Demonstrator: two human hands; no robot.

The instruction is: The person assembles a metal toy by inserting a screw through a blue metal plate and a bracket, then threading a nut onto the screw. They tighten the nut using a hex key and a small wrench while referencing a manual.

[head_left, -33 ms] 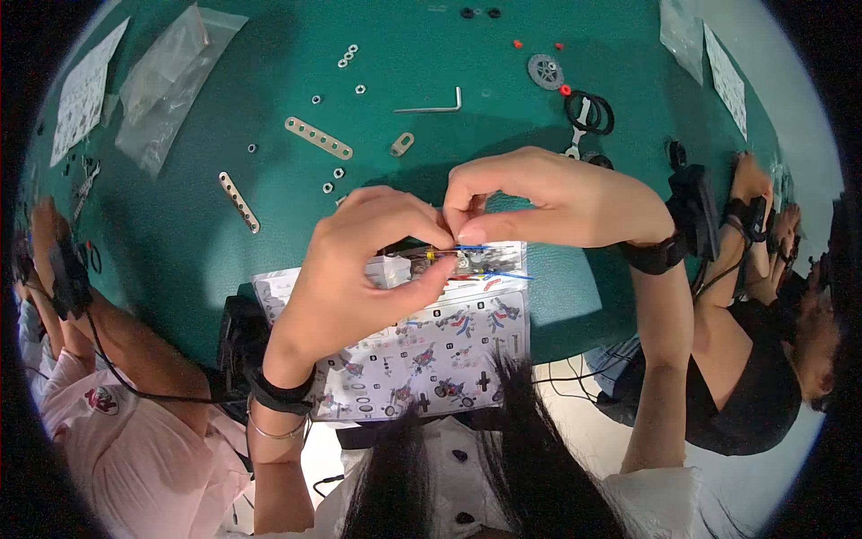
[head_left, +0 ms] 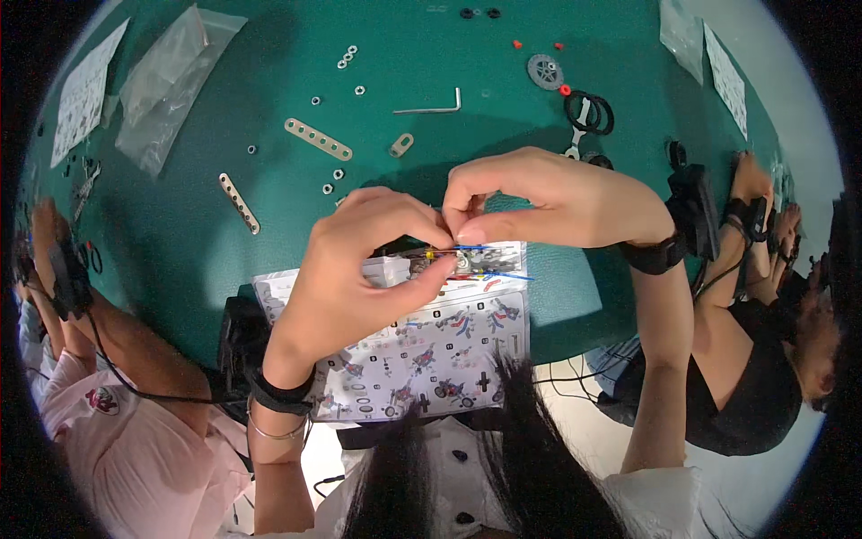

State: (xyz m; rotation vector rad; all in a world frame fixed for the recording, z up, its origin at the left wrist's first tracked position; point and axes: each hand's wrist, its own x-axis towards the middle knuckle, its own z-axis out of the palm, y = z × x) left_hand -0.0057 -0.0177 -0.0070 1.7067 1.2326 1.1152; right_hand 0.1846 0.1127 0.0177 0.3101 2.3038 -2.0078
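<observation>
Between my hands is a small model assembly [head_left: 462, 261] of metal strips with blue, red and yellow parts, above the top of a printed instruction sheet [head_left: 417, 359]. My left hand [head_left: 373, 251] pinches it from the left, thumb below and index finger above. From the upper right, my right hand [head_left: 530, 199] has thumb and fingertips pressed together at the assembly's far edge. Whatever small part those fingertips may hold is hidden. Beyond my hands lie a slotted metal piece [head_left: 401, 145] and two nuts [head_left: 338, 174].
Perforated strips [head_left: 319, 138], an L-shaped hex key [head_left: 440, 110] and loose nuts lie farther off on the green table. A grey spoked wheel [head_left: 545, 72], black rubber rings [head_left: 603, 114] and a wrench [head_left: 579, 130] sit to the right. Clear plastic bags [head_left: 180, 81] lie far left. People sit at both sides.
</observation>
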